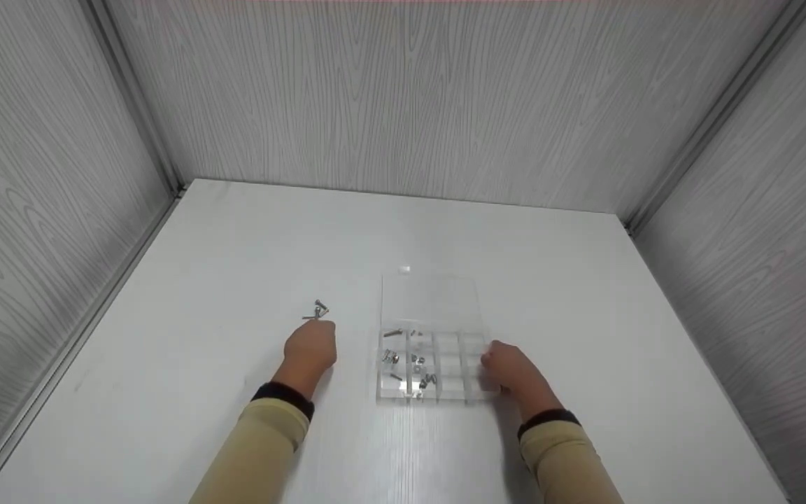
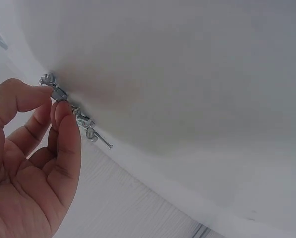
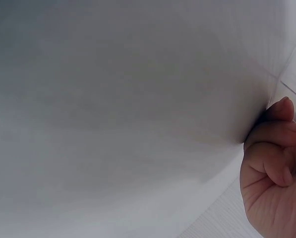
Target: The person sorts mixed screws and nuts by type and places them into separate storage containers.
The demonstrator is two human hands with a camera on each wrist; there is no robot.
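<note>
Head view: white table, grey wood-grain walls on three sides. My left hand is at loose screws; my right hand, curled, touches the clear compartment box.
Left wrist: my left hand pinches the screws.
Right wrist: my right hand is curled; the box is not visible.

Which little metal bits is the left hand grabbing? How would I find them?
Start at the clear compartment box on the white table. Just left of it, the left hand pinches a small pile of screws. Those lie loose on the table, unlike the pieces inside the box.
</note>
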